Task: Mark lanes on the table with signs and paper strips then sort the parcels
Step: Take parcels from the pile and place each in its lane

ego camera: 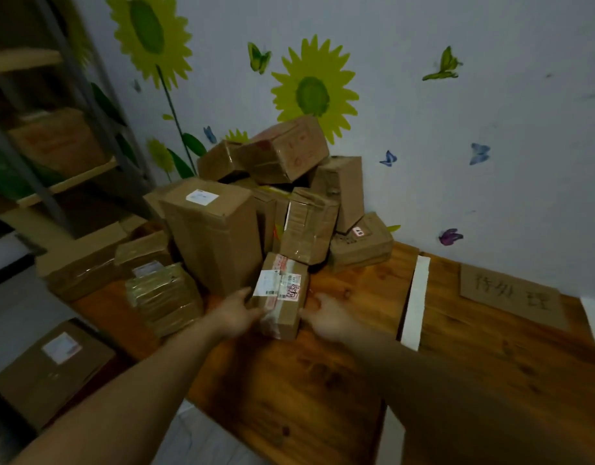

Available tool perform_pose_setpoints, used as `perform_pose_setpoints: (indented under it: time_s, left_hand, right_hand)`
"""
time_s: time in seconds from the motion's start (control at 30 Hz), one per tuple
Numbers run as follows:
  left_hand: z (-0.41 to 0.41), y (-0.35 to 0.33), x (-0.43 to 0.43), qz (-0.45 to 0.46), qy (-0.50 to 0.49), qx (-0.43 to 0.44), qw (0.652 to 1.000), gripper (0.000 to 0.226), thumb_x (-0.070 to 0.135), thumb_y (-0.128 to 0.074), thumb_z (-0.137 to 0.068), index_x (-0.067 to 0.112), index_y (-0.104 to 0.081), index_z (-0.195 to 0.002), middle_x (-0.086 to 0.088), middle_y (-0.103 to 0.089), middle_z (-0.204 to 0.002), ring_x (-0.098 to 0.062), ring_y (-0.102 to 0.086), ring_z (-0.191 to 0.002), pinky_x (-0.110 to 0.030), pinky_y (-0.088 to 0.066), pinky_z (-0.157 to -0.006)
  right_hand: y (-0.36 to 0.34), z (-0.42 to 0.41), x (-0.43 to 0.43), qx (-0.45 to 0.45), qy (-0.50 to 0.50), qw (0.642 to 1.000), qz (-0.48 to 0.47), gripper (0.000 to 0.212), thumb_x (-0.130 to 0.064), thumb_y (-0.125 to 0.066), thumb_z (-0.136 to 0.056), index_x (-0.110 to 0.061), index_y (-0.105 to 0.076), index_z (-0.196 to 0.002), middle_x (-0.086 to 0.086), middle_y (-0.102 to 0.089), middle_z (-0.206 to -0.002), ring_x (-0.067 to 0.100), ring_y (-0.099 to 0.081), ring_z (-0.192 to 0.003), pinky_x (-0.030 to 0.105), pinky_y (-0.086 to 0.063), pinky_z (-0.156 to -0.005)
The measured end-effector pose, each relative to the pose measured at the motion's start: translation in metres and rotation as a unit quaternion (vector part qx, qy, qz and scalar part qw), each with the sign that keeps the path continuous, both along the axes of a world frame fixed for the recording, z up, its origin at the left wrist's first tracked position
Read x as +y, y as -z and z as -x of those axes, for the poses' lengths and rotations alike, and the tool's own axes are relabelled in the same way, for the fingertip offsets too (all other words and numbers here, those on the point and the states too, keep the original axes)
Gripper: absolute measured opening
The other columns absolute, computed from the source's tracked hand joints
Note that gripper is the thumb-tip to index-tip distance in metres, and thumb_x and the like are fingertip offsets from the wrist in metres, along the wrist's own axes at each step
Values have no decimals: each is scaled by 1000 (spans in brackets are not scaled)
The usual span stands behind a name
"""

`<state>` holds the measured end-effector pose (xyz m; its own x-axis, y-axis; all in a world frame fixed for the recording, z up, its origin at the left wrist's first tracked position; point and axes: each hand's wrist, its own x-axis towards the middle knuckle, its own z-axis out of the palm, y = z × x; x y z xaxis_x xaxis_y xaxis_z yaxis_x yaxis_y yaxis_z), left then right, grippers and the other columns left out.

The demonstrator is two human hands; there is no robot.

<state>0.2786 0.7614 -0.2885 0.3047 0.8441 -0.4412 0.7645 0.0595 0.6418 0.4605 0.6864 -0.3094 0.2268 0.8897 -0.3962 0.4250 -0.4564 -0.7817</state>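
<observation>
The left hand (237, 312) and right hand (326, 317) are smeared by motion beside the small parcel (281, 297), so whether their fingers clasp it cannot be told, and its label print is too blurred to read. The cardboard sign (511, 293) bears characters too soft to make out. The right-hand paper strip (593, 325) runs off the picture's edge, and the parcel pile (272, 196) hides its rear boxes.

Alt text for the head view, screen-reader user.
Two bare hands frame a small labelled parcel at the front of a heap of cardboard parcels on a wooden table: the left hand grips its left side, the right hand is at its right edge. To the right lie a white paper strip and a cardboard sign.
</observation>
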Motion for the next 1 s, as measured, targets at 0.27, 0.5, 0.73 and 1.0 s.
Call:
perform_pose_setpoints:
  time_s: [0.27,0.5,0.73,1.0]
  left_hand:
    - [-1,60,24,65,5,-106,992,50,24,-59,-91,23,-39,-137,0,-56,-129,-7,-56,-94,-10,-46,-71]
    - [18,69,1,151,6,-52,987,26,39,-52,-93,34,-39,-115,8,-62,-98,-16,-61,-87,-30,-50,-65]
    - [15,38,-18,176,-24,-165,970,56,25,-70,-82,38,-26,-115,-2,-58,-109,-26,-63,-95,-43,-58,-66]
    - [-44,-36,-71,101,12,-310,945,64,-1,-65,-83,30,-26,-123,6,-59,-100,-12,-61,-88,-27,-52,-64]
  right_hand:
    - [57,38,24,135,72,988,19,61,-22,-57,-93,-26,-29,-148,5,-49,-140,21,-55,-115,31,-52,-85]
    - [54,45,-4,124,84,987,64,50,-25,-61,-90,-27,-42,-137,2,-57,-132,22,-58,-116,43,-49,-98]
    - [20,27,-35,99,103,990,1,63,-13,-70,-83,-20,-39,-138,3,-59,-126,19,-59,-108,36,-55,-86]
    - [-57,-35,-95,153,113,974,-122,106,-11,-77,-77,-40,-5,-149,-7,-61,-114,7,-64,-97,24,-56,-73]
